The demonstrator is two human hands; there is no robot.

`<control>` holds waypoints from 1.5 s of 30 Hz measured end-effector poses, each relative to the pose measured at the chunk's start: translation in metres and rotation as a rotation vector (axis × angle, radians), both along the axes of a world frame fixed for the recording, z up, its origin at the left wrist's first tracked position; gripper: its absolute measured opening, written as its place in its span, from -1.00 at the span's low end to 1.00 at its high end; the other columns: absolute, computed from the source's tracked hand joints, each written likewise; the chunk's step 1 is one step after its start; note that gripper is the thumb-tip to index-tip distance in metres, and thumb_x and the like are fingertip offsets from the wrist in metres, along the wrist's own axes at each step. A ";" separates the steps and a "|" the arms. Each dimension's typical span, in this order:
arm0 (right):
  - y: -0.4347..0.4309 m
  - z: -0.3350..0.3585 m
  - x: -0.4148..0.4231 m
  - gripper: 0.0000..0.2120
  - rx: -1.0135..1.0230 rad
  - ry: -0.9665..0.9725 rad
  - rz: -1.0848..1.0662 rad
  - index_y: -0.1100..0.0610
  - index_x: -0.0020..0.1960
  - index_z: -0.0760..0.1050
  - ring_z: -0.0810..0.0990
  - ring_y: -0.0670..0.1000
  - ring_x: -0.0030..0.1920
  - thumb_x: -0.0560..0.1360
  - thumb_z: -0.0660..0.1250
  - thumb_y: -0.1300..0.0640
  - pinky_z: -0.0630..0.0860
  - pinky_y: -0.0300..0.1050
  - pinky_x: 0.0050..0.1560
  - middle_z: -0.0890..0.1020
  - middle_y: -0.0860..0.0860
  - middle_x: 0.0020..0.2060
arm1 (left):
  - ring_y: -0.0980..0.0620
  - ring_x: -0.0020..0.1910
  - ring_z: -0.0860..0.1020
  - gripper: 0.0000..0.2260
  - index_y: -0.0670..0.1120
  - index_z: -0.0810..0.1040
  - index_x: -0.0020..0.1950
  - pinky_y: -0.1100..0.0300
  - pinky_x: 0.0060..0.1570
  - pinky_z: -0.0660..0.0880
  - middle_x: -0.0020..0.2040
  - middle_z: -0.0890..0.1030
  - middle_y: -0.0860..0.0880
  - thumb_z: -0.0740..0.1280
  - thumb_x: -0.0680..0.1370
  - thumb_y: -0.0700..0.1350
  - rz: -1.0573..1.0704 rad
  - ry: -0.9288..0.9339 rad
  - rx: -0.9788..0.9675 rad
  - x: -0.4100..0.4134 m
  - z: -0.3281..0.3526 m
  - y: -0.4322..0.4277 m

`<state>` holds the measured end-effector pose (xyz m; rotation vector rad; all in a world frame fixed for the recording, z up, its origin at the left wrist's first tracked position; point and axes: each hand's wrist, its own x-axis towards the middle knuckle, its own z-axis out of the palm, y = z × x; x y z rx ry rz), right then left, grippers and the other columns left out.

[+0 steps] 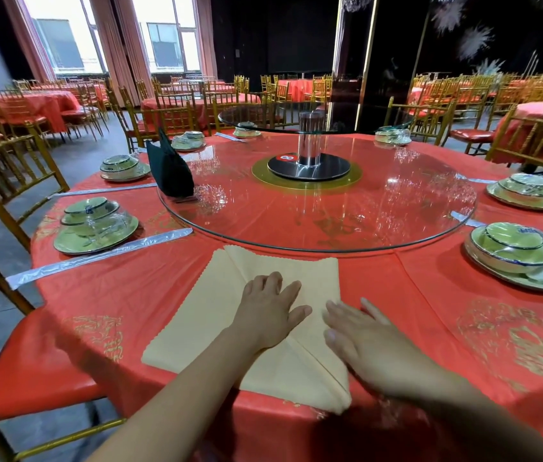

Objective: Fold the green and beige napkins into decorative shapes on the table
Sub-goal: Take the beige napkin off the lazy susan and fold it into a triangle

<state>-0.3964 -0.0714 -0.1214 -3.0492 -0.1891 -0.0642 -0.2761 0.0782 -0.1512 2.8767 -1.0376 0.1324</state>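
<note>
Beige napkin lying flat on the red tabletop, close to the near edge, partly folded, with one diagonal fold going down to its near right corner. Left hand spread flat on the middle of this napkin, fingers straight, pressing the cloth. Right hand also wide and flat, fingers straight, a little blurred, at the napkin's right side over the fold; touching the cloth or only just above it, cannot tell. Dark green napkin already shaped, standing upright on the left rim of the glass turntable, well apart from both hands. Bowl sets wrapped in plastic around the tabletop, one at the left and one at the right.
</note>
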 end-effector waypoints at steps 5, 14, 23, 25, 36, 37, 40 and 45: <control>-0.001 -0.008 0.072 -0.43 0.073 0.127 -0.107 0.15 0.52 -0.12 -0.15 -0.09 0.51 0.61 -0.21 -0.12 -0.29 -0.09 0.46 -0.09 0.05 0.53 | -0.14 0.27 0.28 -0.18 0.08 0.19 0.45 0.04 0.25 0.20 0.34 0.30 -0.09 -0.36 0.30 0.35 -0.005 -0.026 -0.019 0.002 -0.002 0.001; -0.023 -0.018 0.105 -0.04 0.051 0.183 -0.276 0.20 0.51 -0.25 -0.26 0.01 0.50 0.32 -0.39 -0.42 -0.36 0.02 0.46 -0.19 0.12 0.51 | -0.16 0.28 0.26 -0.10 0.06 0.19 0.45 0.02 0.28 0.15 0.37 0.27 -0.12 -0.40 0.29 0.46 -0.017 0.028 -0.029 0.000 0.002 0.001; 0.021 -0.020 0.055 0.21 0.053 0.003 -0.059 0.11 0.53 -0.10 -0.15 -0.05 0.52 0.05 -0.75 -0.39 -0.30 -0.18 0.42 -0.09 0.06 0.53 | -0.17 0.13 0.45 -0.37 0.01 0.41 0.34 0.00 0.16 0.35 0.22 0.47 -0.10 -0.15 0.44 0.24 -0.028 -0.002 -0.180 0.002 0.000 0.002; 0.025 -0.024 0.050 0.29 0.070 -0.014 -0.049 0.08 0.53 -0.08 -0.15 -0.09 0.51 -0.05 -0.82 -0.37 -0.35 -0.26 0.37 -0.09 0.02 0.53 | -0.14 0.23 0.37 -0.40 -0.06 0.29 0.39 0.06 0.21 0.27 0.28 0.41 -0.09 -0.16 0.47 0.18 -0.005 0.162 -0.265 0.004 0.009 0.004; 0.025 -0.030 0.052 -0.19 -0.097 -0.065 -0.076 0.09 0.15 0.60 0.54 -0.12 0.21 0.57 -0.40 -0.15 -0.19 -0.28 0.37 0.58 0.03 0.19 | -0.12 0.16 0.41 -0.80 -0.11 0.47 0.10 0.06 0.05 0.35 0.17 0.49 -0.07 0.09 0.59 -0.14 0.234 -0.081 -0.146 0.075 0.011 0.043; 0.025 -0.037 0.053 -0.26 -0.105 -0.074 -0.069 0.07 0.05 0.65 0.61 -0.11 0.11 0.61 -0.32 -0.08 -0.09 -0.26 0.36 0.65 0.00 0.09 | -0.11 0.19 0.40 -0.77 -0.10 0.46 0.15 0.07 0.08 0.33 0.20 0.48 -0.06 0.07 0.61 -0.10 0.237 -0.084 -0.124 0.077 0.010 0.045; 0.026 -0.041 0.053 -0.30 -0.105 -0.115 -0.059 0.06 0.04 0.66 0.63 -0.08 0.07 0.62 -0.29 -0.05 -0.03 -0.24 0.33 0.66 -0.01 0.06 | -0.09 0.19 0.42 -0.71 -0.10 0.47 0.17 0.08 0.11 0.29 0.21 0.49 -0.05 0.04 0.63 -0.02 0.248 -0.083 -0.097 0.081 0.006 0.046; 0.027 -0.042 0.053 -0.32 -0.146 -0.076 -0.075 0.06 0.07 0.64 0.62 -0.08 0.09 0.61 -0.28 -0.05 -0.02 -0.23 0.33 0.65 -0.01 0.08 | -0.07 0.16 0.44 -0.62 -0.08 0.51 0.13 0.08 0.15 0.25 0.14 0.53 -0.04 0.00 0.63 0.10 0.289 -0.146 -0.026 0.080 0.005 0.041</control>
